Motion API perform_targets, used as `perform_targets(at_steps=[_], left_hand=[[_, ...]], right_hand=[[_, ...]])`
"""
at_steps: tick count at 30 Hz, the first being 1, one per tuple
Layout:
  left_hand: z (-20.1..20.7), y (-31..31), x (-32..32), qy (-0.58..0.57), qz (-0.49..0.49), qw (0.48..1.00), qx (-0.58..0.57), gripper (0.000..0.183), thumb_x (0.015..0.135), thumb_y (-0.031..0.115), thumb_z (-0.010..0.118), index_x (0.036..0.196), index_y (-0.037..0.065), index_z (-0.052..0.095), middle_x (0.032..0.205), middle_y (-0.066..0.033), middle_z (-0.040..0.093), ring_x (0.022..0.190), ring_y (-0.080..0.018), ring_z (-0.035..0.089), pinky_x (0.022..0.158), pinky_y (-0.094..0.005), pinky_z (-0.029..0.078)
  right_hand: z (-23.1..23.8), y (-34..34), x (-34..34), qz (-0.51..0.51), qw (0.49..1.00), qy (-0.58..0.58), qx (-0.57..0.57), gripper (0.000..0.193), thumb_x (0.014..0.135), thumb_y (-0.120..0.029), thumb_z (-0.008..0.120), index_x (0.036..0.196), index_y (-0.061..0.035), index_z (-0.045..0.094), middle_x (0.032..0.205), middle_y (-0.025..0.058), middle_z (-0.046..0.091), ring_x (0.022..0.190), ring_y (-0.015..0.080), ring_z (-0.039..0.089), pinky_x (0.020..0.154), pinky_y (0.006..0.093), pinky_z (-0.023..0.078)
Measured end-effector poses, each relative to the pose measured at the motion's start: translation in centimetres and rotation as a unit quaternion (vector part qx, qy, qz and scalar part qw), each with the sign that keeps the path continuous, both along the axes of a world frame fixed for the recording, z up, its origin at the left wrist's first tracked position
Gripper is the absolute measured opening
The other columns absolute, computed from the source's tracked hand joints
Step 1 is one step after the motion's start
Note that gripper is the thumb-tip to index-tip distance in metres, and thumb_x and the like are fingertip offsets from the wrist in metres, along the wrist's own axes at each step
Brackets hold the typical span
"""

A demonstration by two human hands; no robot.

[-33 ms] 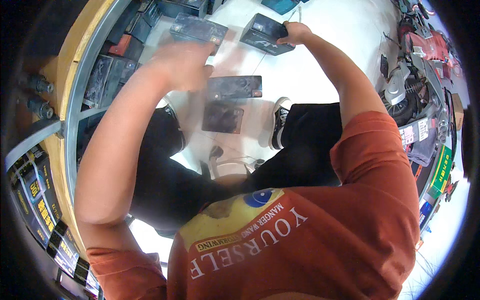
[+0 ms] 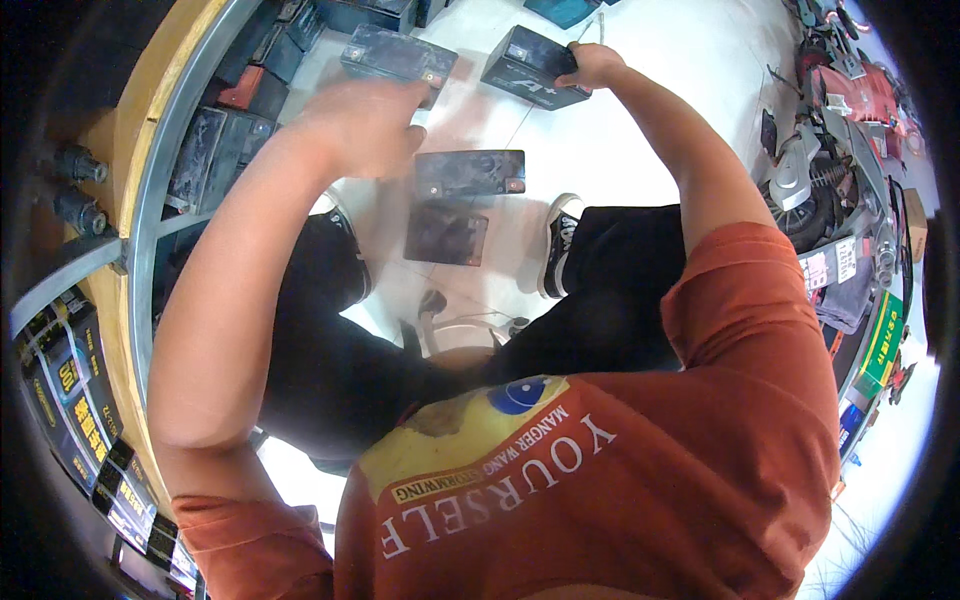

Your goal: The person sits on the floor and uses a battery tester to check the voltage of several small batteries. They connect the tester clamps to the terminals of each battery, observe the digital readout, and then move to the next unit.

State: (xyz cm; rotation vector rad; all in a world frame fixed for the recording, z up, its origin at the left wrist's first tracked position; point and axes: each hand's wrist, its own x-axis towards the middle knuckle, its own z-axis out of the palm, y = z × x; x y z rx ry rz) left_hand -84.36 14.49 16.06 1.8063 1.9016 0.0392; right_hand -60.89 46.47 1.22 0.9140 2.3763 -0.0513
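On the white floor ahead of me, my right hand (image 2: pixel 596 68) closes round the right end of a black box-shaped battery (image 2: pixel 522 68), thumb against its side. A thin rod (image 2: pixel 601 28) sticks up beside those fingers; whether it is held is unclear. My left hand (image 2: pixel 365 128) is smeared by motion, its fingers close to the right end of a dusty dark battery (image 2: pixel 395 52); contact cannot be made out. Nearer to me lie a long dark battery (image 2: pixel 470 173) and a shorter one (image 2: pixel 447 236), between my shoes.
A metal-framed wooden shelf (image 2: pixel 140 150) runs along the left, with more dark batteries (image 2: pixel 200 155) beside it. Boxed goods (image 2: pixel 75 385) fill its lower left. Scooter parts (image 2: pixel 800 175) and a green box (image 2: pixel 880 340) line the right. A low round seat or stand (image 2: pixel 460 335) is below me.
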Motion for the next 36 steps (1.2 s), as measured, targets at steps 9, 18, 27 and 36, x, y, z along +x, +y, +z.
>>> perform_targets(at_steps=[9, 18, 27, 36], left_hand=[[0.8, -1.1, -0.7, 0.01, 0.014, 1.0, -0.004, 0.035, 0.093, 0.026, 0.058, 0.125, 0.011, 0.056, 0.103, -0.0173, 0.067, 0.101, -0.0351, 0.064, 0.087, -0.0469, 0.049], [0.7, -1.2, -1.2, 0.009, 0.02, 1.0, -0.015, 0.037, 0.093, 0.026, 0.058, 0.126, 0.01, 0.057, 0.104, -0.0171, 0.067, 0.102, -0.0345, 0.064, 0.088, -0.0462, 0.049], [0.2, -1.2, -1.7, 0.016, 0.023, 1.0, -0.001, 0.035, 0.092, 0.026, 0.059, 0.123, 0.01, 0.059, 0.104, -0.0178, 0.067, 0.102, -0.0362, 0.064, 0.086, -0.0474, 0.049], [0.6, -0.7, 0.5, 0.036, 0.011, 0.999, 0.017, 0.037, 0.091, 0.028, 0.06, 0.123, 0.008, 0.059, 0.113, -0.0186, 0.067, 0.109, -0.0364, 0.062, 0.092, -0.0469, 0.049]], right_hand=[[-0.8, 0.6, -0.6, 0.014, 0.999, -0.047, 0.006, 0.071, 0.076, -0.06, 0.074, 0.111, 0.0008, 0.061, 0.099, 0.0147, 0.071, 0.099, 0.0285, 0.068, 0.086, 0.0389, 0.054], [-1.3, 1.5, -0.2, 0.002, 1.0, -0.005, -0.004, 0.08, 0.082, -0.061, 0.069, 0.124, 0.0053, 0.059, 0.113, 0.0228, 0.068, 0.106, 0.0346, 0.066, 0.094, 0.0396, 0.051], [3.0, -8.2, -1.1, 0.097, 0.985, 0.121, -0.074, 0.066, 0.085, -0.052, 0.07, 0.123, 0.0003, 0.059, 0.112, 0.0225, 0.066, 0.101, 0.0369, 0.066, 0.089, 0.0432, 0.053], [-2.6, -22.7, -1.7, 0.155, 0.966, 0.147, -0.145, 0.09, 0.06, -0.031, 0.086, 0.132, 0.0009, 0.042, 0.125, 0.0202, 0.055, 0.116, 0.0361, 0.055, 0.098, 0.0437, 0.047]])
